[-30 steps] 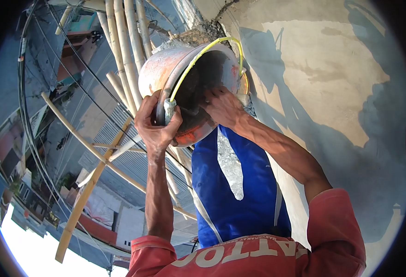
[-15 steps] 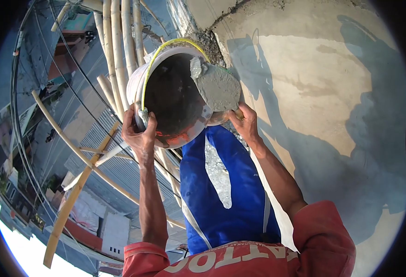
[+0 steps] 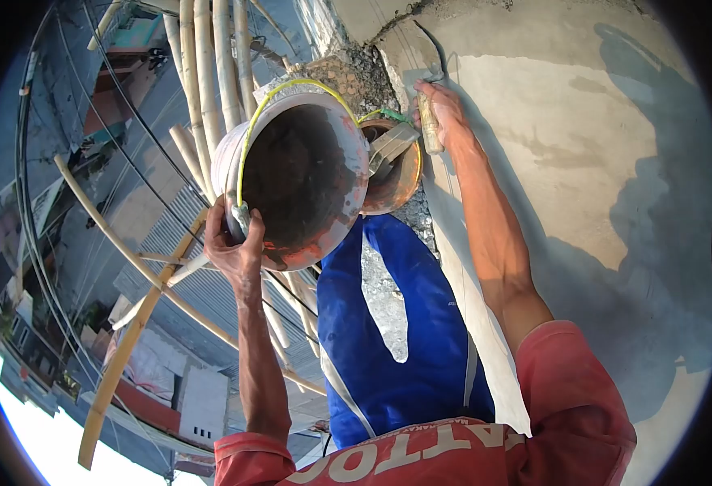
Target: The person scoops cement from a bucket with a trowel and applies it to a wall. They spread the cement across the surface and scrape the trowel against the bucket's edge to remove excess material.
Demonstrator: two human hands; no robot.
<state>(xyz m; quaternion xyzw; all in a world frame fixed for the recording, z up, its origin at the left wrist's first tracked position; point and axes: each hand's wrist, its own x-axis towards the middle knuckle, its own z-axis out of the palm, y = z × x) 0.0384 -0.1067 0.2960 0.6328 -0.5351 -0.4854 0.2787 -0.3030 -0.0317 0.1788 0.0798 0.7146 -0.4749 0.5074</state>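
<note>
My left hand (image 3: 238, 239) grips the lower left rim of a large white bucket (image 3: 303, 174), whose dark mouth faces me and whose yellow handle arcs over the top. Wrapped round the handle of a trowel (image 3: 430, 121) is my right hand (image 3: 447, 113); the trowel's thin blade reaches up along the wall face. Between the bucket and my right hand sits a smaller orange-rimmed bucket (image 3: 392, 194), with a flat greyish tool or piece (image 3: 392, 146) across its mouth.
A smooth plastered wall (image 3: 550, 146) with shadows on it fills the right side. Bamboo poles (image 3: 206, 89) and crossed poles (image 3: 162, 283) stand at the left, beside black cables (image 3: 25, 162). Roofs and a street lie far below. Rough masonry (image 3: 336, 77) is behind the buckets.
My right hand has left the smaller bucket's rim and moved up to the wall, now with the trowel. The grey mortar mass at the bucket mouths is gone from view. The large bucket shifted slightly down-left.
</note>
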